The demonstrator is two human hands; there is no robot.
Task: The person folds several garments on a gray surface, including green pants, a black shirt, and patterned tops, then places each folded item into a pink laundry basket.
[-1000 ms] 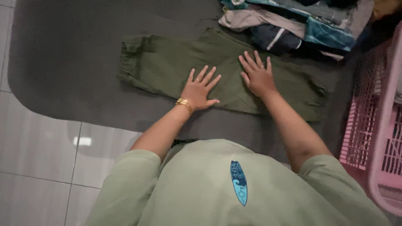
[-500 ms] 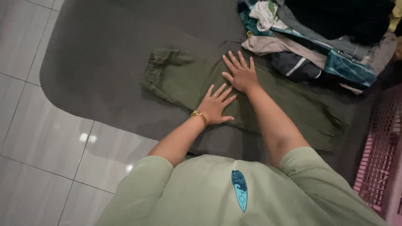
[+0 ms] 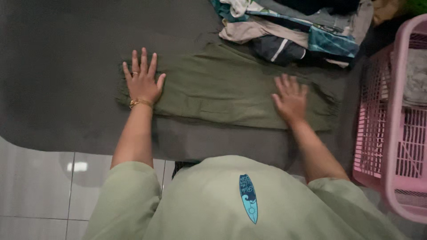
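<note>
Dim indoor light, glare spot on floor tile (image 3: 79, 166), right hand (image 3: 291, 98) motion-blurred

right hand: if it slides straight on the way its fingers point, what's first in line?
The right hand lies flat on the green trousers, pointing away from the person. Past the trousers' far edge, probably the clothes pile; depth unclear.

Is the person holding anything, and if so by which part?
Nothing is gripped. Both hands lie flat on the green trousers: left hand at one end, right hand near the other.
</note>
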